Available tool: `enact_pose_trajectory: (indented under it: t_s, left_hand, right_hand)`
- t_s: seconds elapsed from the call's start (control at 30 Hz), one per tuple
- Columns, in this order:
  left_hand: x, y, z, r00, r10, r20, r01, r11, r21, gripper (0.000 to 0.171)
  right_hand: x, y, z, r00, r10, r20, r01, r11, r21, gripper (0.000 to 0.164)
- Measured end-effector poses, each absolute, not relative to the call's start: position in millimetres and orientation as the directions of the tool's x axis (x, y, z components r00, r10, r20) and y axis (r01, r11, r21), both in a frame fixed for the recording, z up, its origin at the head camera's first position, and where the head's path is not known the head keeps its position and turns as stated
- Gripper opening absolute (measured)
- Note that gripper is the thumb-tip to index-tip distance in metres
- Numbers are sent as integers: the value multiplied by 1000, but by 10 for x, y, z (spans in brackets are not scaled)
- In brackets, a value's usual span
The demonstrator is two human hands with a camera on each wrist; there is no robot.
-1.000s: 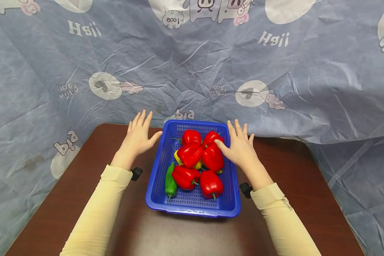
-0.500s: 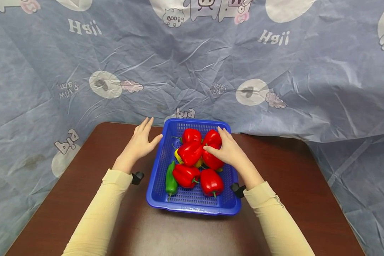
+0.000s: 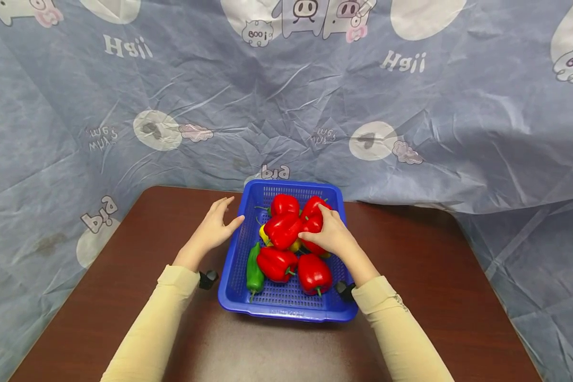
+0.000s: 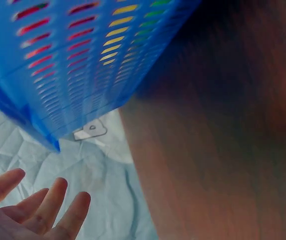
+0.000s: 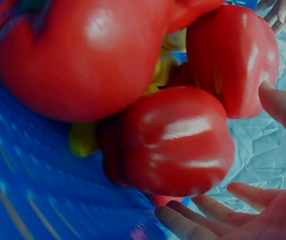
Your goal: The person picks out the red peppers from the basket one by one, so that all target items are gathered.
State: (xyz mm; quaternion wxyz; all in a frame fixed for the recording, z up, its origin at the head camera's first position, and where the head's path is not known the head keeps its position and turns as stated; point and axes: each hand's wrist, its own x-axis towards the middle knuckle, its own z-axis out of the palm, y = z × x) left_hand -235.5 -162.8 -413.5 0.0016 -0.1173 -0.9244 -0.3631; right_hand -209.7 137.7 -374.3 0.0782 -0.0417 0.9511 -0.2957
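Note:
A blue plastic basket (image 3: 286,314) holds several red bell peppers, a long green pepper (image 3: 254,269) and some yellow peppers (image 3: 265,233) partly hidden beneath. My right hand (image 3: 335,232) hovers over the basket's right side, thumb and fingers spread around a red bell pepper (image 5: 177,142). In the right wrist view its fingertips (image 5: 170,217) come right up to the pepper's lower side, and the thumb points at another red bell pepper (image 5: 232,60). Beside the basket's left rim is my left hand (image 3: 214,225), fingers loosely bent and holding nothing, thumb overlapping the rim in the head view.
The basket stands on a dark brown table (image 3: 425,276), near its back edge. Grey-blue cloth (image 3: 267,106) with cartoon prints hangs behind and along both sides. A small black device (image 3: 208,279) sits on the left wrist, and a similar one (image 3: 345,290) on the right.
My right hand has moved left and inward from the rim to over a red bell pepper, its fingers bending. My left hand has dropped slightly toward me, fingers more bent. The peppers have stayed put.

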Motion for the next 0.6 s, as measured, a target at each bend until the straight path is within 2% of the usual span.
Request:
enact_pose_trajectory:
  t_s: [0.33, 0.6]
  left_hand:
    - [-2309, -1577, -4269, -981, 186, 52, 159, 629, 761, 60]
    - [-2289, -1583, -4337, -985, 174, 11, 116, 605, 788, 56]
  right_hand:
    - [-2096, 1341, -3853, -982, -12, -188, 100, 810, -577, 93]
    - [-2101, 1293, -3940, -985, 35, -167, 127, 803, -582, 90]
